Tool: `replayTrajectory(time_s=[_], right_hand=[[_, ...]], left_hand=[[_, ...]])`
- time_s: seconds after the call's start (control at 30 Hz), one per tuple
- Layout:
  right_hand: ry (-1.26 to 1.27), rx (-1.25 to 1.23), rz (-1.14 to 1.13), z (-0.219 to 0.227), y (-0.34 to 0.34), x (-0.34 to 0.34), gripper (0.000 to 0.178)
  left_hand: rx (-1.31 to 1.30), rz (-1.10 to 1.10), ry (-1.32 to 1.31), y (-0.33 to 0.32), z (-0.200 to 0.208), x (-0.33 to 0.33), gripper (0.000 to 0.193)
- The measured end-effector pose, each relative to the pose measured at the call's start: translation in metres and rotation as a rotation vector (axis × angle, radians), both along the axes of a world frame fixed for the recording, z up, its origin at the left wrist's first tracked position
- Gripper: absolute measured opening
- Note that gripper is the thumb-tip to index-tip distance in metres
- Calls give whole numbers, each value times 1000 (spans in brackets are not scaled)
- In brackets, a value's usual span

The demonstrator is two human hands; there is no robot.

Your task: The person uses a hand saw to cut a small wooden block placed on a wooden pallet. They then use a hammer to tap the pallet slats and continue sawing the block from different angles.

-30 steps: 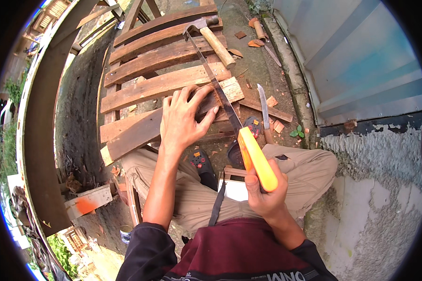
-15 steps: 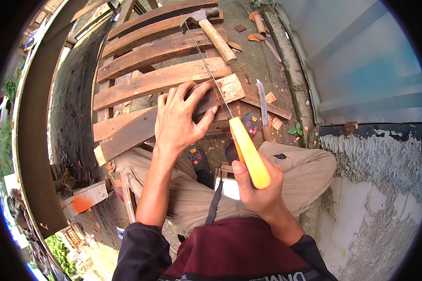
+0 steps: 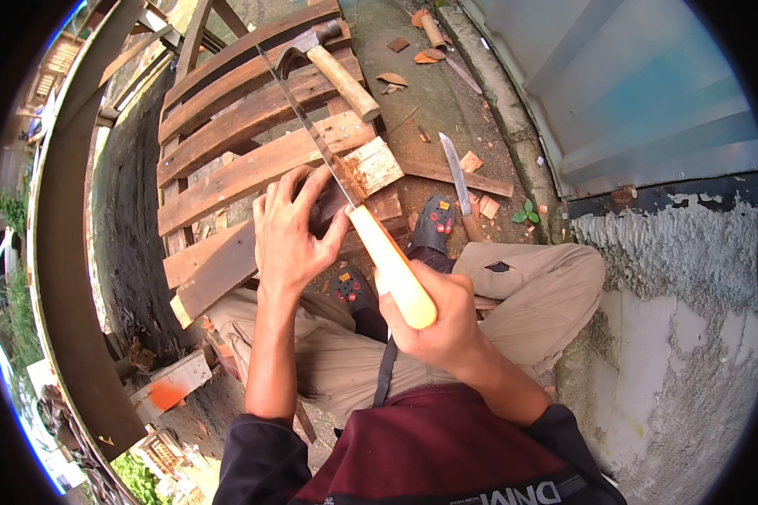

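My right hand [image 3: 436, 316] is wrapped around the yellow handle of a handsaw [image 3: 393, 265]. Its long thin blade slants up and away to the left, across the end of a dark-faced wooden plank [image 3: 216, 271], beside a pale bare patch. My left hand [image 3: 293, 229] grips this plank from above, fingers spread over it and thumb close to the blade's handle end. Beneath the plank is a slatted wooden pallet [image 3: 253, 164]. A claw hammer [image 3: 342, 82] with a wooden handle lies on the pallet, right of the saw tip.
A knife [image 3: 456, 172] lies on the ground to the right, near a wood strip [image 3: 467, 178] and scattered chips. A corrugated metal sheet [image 3: 640, 93] and rough wall [image 3: 674, 261] border the right. A long board [image 3: 72, 227] runs along the left. My shod feet are below the plank.
My right hand and the saw handle have moved forward and left, closer to my left hand. The blade reaches farther over the pallet. The whole view has shifted slightly.
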State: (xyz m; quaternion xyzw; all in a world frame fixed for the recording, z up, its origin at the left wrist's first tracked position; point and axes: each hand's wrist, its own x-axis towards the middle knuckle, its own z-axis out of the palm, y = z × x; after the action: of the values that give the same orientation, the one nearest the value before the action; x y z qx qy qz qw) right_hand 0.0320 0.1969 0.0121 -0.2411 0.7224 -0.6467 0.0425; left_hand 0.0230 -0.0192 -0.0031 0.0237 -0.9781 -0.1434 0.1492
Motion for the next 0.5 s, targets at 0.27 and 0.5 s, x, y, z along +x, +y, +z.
replayTrajectory(time_s=[0.27, 0.5], right_hand=[[-139, 69, 70, 9, 49, 38, 16], [-168, 7, 61, 0, 33, 20, 7]], left_hand=[[-52, -7, 2, 3, -4, 0, 56], [-36, -5, 9, -1, -7, 3, 55]])
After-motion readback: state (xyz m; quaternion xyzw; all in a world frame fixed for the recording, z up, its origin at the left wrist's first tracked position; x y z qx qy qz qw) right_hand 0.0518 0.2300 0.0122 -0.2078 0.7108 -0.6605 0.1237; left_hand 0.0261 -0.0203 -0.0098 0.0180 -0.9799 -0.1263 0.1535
